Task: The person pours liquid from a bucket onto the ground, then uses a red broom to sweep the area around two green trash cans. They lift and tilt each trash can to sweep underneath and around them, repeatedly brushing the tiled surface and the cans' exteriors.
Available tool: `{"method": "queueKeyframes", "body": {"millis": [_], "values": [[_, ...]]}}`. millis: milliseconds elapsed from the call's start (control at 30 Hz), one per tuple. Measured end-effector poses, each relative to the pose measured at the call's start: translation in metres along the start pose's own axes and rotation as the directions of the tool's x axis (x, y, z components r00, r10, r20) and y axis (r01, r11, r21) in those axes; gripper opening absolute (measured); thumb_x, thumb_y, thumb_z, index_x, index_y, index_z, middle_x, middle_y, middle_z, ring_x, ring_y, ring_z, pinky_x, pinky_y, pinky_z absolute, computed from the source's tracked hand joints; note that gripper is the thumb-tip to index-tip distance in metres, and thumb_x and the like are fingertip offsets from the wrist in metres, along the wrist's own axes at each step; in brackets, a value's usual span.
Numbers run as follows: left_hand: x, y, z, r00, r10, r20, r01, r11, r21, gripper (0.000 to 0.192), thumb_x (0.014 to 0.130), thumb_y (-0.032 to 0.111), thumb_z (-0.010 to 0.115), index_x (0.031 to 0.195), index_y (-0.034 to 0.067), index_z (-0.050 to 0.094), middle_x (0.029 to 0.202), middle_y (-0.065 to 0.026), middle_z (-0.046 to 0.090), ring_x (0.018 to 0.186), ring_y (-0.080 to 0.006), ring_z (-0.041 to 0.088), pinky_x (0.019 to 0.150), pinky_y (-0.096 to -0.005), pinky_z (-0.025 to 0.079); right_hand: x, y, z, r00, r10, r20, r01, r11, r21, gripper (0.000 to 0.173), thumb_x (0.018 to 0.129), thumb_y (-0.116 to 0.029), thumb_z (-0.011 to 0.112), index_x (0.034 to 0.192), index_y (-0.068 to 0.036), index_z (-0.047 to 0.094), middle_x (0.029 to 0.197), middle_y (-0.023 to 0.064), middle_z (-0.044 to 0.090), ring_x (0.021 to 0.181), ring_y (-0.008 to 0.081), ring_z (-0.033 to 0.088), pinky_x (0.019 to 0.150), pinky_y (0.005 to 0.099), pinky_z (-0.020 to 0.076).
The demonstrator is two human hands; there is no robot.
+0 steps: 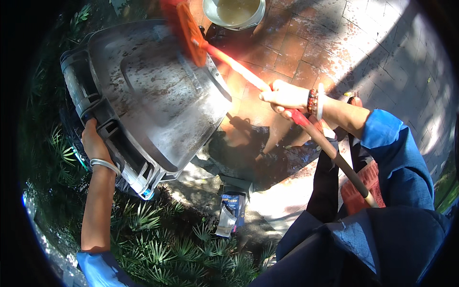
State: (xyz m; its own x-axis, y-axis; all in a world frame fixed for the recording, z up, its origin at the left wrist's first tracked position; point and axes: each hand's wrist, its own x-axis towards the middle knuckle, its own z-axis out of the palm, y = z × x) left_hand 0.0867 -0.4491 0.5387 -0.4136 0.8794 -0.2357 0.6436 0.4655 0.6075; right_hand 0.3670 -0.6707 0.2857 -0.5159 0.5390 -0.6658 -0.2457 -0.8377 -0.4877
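Note:
A large grey plastic bin (161, 86), its panel stained and wet-looking, stands tilted at the left. My left hand (95, 141), with a silver bangle at the wrist, grips the bin's rim. My right hand (281, 97) is closed around the long handle (324, 143) of a brush or broom, part red and part wooden. The orange-red head (193, 36) of this tool is at the bin's upper right edge; its far end is blurred, so the bristles cannot be made out.
A whitish bucket (235, 12) of murky water stands on wet brick-coloured paving (294, 53) at the top. Low fan-leaved plants (172, 247) grow below and left of the bin. A small box with printed packaging (233, 206) lies near the plants. My feet are on the paving at right.

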Motion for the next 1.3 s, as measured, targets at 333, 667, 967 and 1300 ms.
{"method": "queueKeyframes", "body": {"millis": [333, 667, 967, 1300], "values": [[0.001, -0.005, -0.005, 0.999, 0.029, 0.034, -0.028, 0.999, -0.044, 0.040, 0.083, 0.030, 0.054, 0.113, 0.003, 0.052, 0.100, -0.0083, 0.058, 0.086, -0.0211, 0.056, 0.079, -0.0324, 0.045, -0.051, 0.020, -0.002, 0.985, 0.059, 0.162, -0.062, 0.998, 0.015, 0.024, 0.089, -0.022, 0.053, 0.077, -0.001, 0.055, 0.048, 0.0011, 0.047, 0.035, 0.0103, 0.046, 0.032, 0.0249, 0.0353], [0.009, -0.004, -0.007, 0.996, -0.076, 0.041, 0.077, 0.997, -0.030, 0.035, 0.085, 0.030, 0.051, 0.110, 0.006, 0.058, 0.099, -0.0071, 0.061, 0.085, -0.0203, 0.059, 0.079, -0.0328, 0.047, 0.025, -0.029, -0.005, 0.974, -0.193, 0.118, 0.165, 0.964, 0.208, 0.037, 0.090, -0.029, 0.055, 0.061, -0.012, 0.042, 0.043, -0.0019, 0.043, 0.030, 0.0075, 0.039, 0.030, 0.0241, 0.0371], [0.002, -0.002, -0.001, 0.999, -0.047, -0.019, 0.046, 0.998, -0.051, 0.035, 0.084, 0.030, 0.052, 0.109, 0.006, 0.058, 0.097, -0.0070, 0.061, 0.081, -0.0204, 0.060, 0.075, -0.0323, 0.048, -0.057, 0.003, -0.009, 0.956, 0.193, 0.220, -0.233, 0.957, 0.173, 0.016, 0.092, -0.018, 0.048, 0.082, -0.005, 0.052, 0.047, -0.0007, 0.042, 0.030, 0.0086, 0.041, 0.026, 0.0230, 0.0319], [-0.001, 0.002, 0.000, 1.000, -0.022, 0.013, 0.022, 1.000, -0.017, 0.030, 0.084, 0.029, 0.052, 0.098, 0.004, 0.060, 0.085, -0.0065, 0.062, 0.070, -0.0196, 0.061, 0.065, -0.0309, 0.050, 0.003, -0.050, -0.029, 0.983, -0.184, -0.015, 0.185, 0.981, 0.066, 0.024, 0.088, -0.026, 0.056, 0.075, -0.008, 0.048, 0.046, -0.0026, 0.043, 0.030, 0.0060, 0.038, 0.026, 0.0213, 0.0320]]}}
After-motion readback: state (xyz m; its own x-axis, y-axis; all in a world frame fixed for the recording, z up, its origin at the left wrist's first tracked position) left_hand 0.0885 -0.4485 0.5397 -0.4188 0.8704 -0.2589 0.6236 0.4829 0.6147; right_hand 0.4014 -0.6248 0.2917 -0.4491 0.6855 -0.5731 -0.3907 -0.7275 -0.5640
